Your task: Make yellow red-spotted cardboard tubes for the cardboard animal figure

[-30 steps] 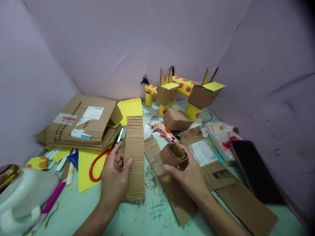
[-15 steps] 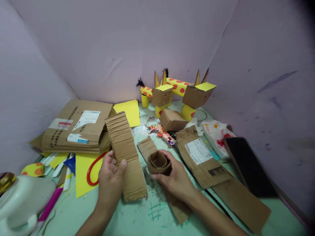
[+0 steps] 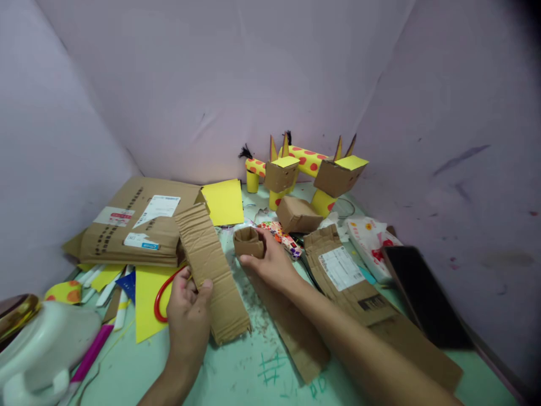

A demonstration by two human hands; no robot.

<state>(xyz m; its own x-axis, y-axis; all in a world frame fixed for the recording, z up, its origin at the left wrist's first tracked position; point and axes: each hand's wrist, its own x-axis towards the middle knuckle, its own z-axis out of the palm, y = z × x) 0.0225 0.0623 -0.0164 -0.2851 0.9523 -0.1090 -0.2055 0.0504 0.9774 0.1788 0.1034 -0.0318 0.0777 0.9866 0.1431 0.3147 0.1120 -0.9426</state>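
Observation:
My left hand [image 3: 187, 309] grips the left edge of a long corrugated cardboard strip [image 3: 210, 269] that lies slanted on the green table [image 3: 253, 372]. My right hand [image 3: 270, 262] is stretched forward and holds a small rolled cardboard ring [image 3: 248, 241] just above the table, beyond the strip's far end. A second flat cardboard strip [image 3: 291, 330] lies under my right forearm. Red-handled scissors [image 3: 163, 287] lie on a yellow paper sheet [image 3: 147, 293] beside my left hand.
Flattened shipping boxes [image 3: 135, 225] are stacked at the back left. Yellow spotted cardboard animal figures [image 3: 304, 169] stand at the back by the purple wall. A small cardboard box [image 3: 298, 214], labelled cardboard [image 3: 342, 270], a tissue pack [image 3: 369, 239], a dark phone [image 3: 422, 296] and a white jug [image 3: 42, 344] surround me.
My right hand has carried the rolled cardboard ring forward and to the left, away from me. My left hand has turned the long strip so its far end slants left.

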